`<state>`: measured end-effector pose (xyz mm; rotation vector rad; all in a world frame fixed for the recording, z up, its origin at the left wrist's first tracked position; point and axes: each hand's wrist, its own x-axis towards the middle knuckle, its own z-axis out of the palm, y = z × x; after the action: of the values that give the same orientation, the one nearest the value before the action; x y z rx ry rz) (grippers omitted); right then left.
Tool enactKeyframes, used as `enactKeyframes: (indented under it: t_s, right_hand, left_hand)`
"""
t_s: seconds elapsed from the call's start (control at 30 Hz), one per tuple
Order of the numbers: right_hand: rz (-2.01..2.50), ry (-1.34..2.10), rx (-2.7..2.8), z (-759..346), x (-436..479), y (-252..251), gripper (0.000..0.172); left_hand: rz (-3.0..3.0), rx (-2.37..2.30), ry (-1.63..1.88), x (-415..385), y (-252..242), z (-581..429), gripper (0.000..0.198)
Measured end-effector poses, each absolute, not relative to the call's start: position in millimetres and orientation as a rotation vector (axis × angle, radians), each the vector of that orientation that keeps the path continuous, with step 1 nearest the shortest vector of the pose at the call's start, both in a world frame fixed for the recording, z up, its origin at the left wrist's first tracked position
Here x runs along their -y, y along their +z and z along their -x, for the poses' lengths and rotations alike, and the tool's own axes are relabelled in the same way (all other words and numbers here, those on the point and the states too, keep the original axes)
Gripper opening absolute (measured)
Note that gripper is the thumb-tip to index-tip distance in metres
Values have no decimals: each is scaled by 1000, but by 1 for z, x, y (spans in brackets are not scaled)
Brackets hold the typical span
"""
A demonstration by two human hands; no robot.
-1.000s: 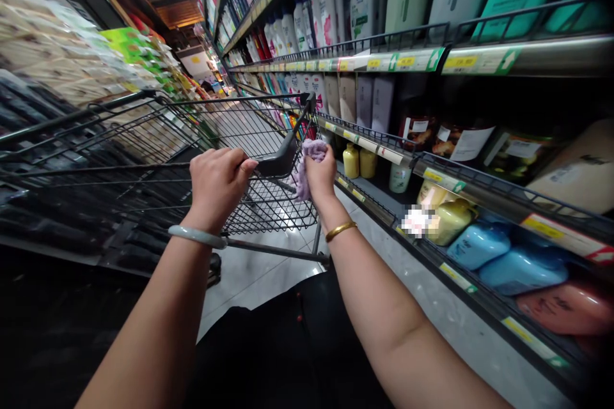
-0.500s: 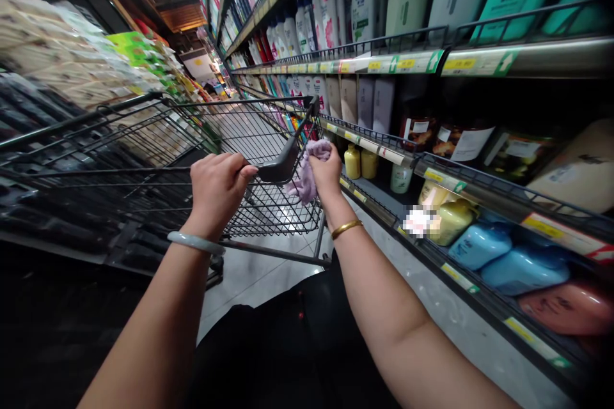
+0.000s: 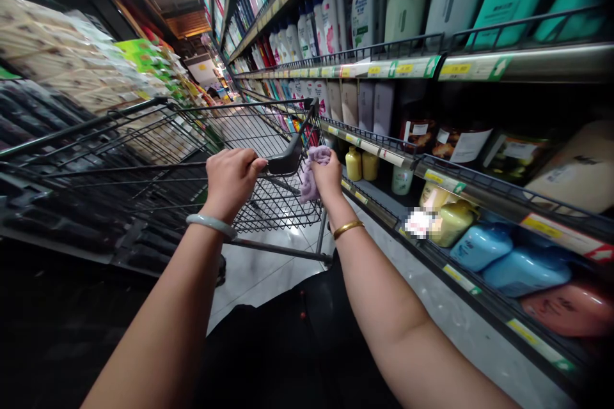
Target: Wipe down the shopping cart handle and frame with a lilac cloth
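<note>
Centrally in the frame, a lilac cloth sits bunched in the right hand, closed on it just beside the cart handle. Further left, the left hand curls around that handle. Bottles line shelves at right.

Right side: shelf unit, price labels along edges. Teal bottle on upper tier; blue bottle beside red bottle, lower. Left: stacked beige packs. Floor: tiled.
</note>
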<state>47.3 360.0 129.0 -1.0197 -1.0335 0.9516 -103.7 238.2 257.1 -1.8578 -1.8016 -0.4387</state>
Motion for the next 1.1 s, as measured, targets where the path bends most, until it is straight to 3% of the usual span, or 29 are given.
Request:
enactKeyframes:
  t_s: [0.3,0.57,0.8,1.1]
  right_hand:
    - [794,880,1001,-36,-347,157,35]
    - [1057,923,1023,-45,-363,129,35]
    - [828,815,981,-34,-353,148,42]
    - [1073,875,900,-35,-376,117,38]
  left_hand:
    - [1828,1814,-417,-259,256,105,41]
    - [1806,1851,-434,-270,255,98,43]
    - [1805,1899,-459,-280,254,92,43]
    - [1811,1946,-480,-282,254,86,42]
